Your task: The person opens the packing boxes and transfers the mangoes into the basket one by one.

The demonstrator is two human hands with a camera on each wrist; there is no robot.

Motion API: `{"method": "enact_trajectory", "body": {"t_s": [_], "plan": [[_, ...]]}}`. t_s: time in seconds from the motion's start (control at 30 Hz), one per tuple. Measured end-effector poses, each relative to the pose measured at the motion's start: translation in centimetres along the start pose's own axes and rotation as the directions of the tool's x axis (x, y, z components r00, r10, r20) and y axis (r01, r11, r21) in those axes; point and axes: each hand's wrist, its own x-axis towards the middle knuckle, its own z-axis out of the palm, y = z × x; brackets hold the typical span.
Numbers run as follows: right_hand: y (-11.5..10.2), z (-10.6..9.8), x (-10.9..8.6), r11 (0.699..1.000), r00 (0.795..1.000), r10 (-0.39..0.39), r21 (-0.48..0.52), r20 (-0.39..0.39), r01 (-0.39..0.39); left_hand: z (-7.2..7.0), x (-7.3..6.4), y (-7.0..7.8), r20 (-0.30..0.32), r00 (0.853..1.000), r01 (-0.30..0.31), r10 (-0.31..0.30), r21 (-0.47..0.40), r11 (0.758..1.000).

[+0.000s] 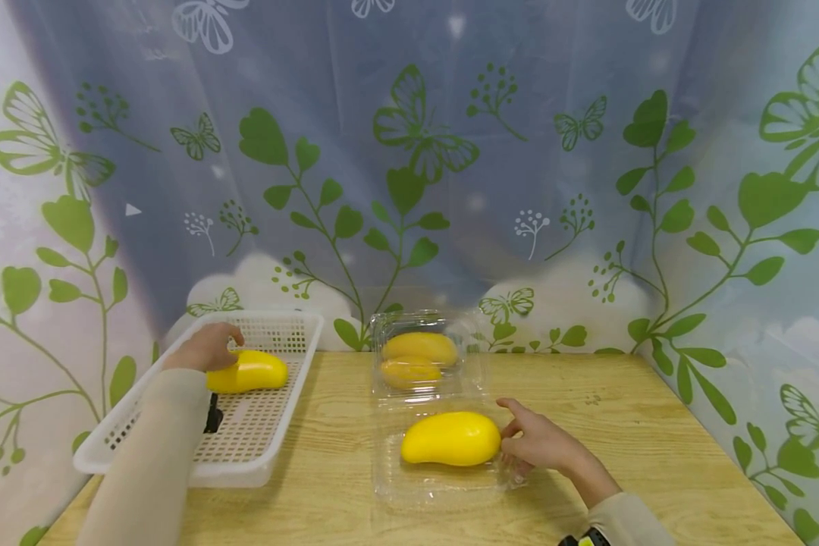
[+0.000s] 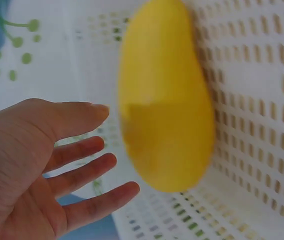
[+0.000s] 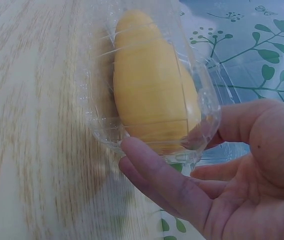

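A yellow mango [image 1: 255, 371] lies in the white mesh basket [image 1: 262, 474] on the left. My left hand [image 1: 205, 347] is over the basket beside that mango. In the left wrist view, the thumb and fingers are spread apart, with a gap between them and the fruit. Another yellow mango [image 1: 450, 438] rests in the clear plastic clamshell box [image 1: 409, 493]. At the box's right end, my right hand [image 1: 539, 444] pinches the plastic edge, the fingers outside it and the thumb seen through the plastic near the mango [image 3: 152, 90].
The box's raised lid [image 1: 474, 387] stands behind its base, near the backdrop. Two paler yellow mango shapes [image 1: 419, 349] show in the lid's plastic. All of this is on a wooden table [image 1: 621, 425], bordered by a patterned curtain [image 1: 519, 174] behind.
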Motion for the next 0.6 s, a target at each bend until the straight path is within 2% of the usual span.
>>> {"method": "enact_trajectory", "body": {"t_s": [0.13,0.27,0.47,0.6], "plan": [[0.0,0.1,0.0,1.0,1.0,0.011,0.001,0.0,-0.011,-0.9,0.0,0.9,-0.072,0.997,-0.03,0.029,-0.017,0.999],[0.0,0.1,0.0,1.0,1.0,0.004,-0.001,0.005,-0.004,-2.5,-0.6,2.8,-0.126,0.989,-0.084,0.08,-0.032,0.996],[-0.1,0.0,-0.1,1.0,1.0,-0.026,0.0,0.017,0.026,-5.2,-2.0,6.7,-0.156,0.973,-0.176,0.169,-0.032,0.984],[-0.1,-0.1,-0.1,1.0,0.999,-0.03,0.0,0.021,0.03,-6.7,-3.7,9.9,-0.165,0.962,-0.227,0.218,-0.034,0.973]]}}
